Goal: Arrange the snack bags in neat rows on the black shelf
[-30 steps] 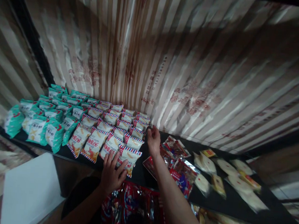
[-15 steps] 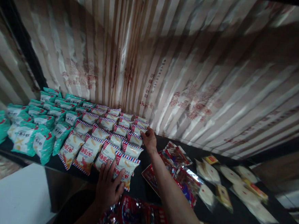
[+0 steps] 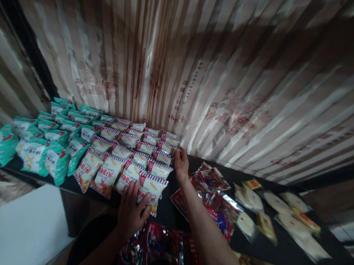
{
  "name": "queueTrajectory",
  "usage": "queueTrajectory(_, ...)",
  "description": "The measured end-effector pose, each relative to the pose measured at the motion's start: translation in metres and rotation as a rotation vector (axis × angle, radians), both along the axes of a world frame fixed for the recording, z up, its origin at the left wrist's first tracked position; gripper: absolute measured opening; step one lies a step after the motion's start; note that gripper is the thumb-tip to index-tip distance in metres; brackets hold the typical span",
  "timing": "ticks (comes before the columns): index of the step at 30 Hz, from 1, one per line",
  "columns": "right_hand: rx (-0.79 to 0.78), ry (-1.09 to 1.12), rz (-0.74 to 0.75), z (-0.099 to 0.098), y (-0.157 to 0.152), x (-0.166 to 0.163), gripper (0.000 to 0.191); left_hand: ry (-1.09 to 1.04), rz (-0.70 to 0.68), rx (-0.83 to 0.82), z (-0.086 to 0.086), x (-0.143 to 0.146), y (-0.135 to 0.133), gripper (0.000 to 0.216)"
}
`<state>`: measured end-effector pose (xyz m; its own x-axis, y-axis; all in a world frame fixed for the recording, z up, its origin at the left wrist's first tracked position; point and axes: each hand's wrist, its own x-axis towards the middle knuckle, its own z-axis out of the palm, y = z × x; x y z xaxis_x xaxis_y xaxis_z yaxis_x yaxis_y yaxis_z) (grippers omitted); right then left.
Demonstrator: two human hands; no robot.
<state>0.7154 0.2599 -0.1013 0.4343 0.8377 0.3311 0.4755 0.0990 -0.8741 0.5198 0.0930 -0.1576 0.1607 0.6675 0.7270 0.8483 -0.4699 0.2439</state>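
Note:
White snack bags with red-and-blue striped edges [image 3: 105,175] stand upright in several rows on a dark shelf. My left hand [image 3: 132,212] is open, its spread fingers resting against the lower front of the nearest right-hand snack bag [image 3: 153,187]. Farther back, my right hand [image 3: 181,163] is at the right side of the rows, its loosely bent fingers and thumb beside the edge of a striped bag [image 3: 166,147]. No bag is lifted in it. Part of the front bags is hidden behind my left fingers.
Green snack bags [image 3: 56,162] stand to the left. Shiny red packets [image 3: 223,208] lie under and beside my right forearm, with more red packages [image 3: 165,248] below. Pale round packs [image 3: 294,229] lie at right. A striped curtain [image 3: 228,91] hangs behind; a white panel [image 3: 33,227] is lower left.
My right hand has shifted slightly outward along the right edge of the rows. My left hand stays against the front bags. The view has moved a little.

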Motion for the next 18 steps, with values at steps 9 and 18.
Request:
queueTrajectory(9, 0.034, -0.007, -0.029, 0.005, -0.134, -0.031, 0.050, 0.030, -0.023, 0.070, -0.004, -0.007, -0.003, 0.041)
queueTrajectory(18, -0.101, -0.178, -0.374, -0.021, -0.324, 0.037, 0.050, -0.041, -0.054, 0.080, -0.006, -0.013, -0.016, 0.046)
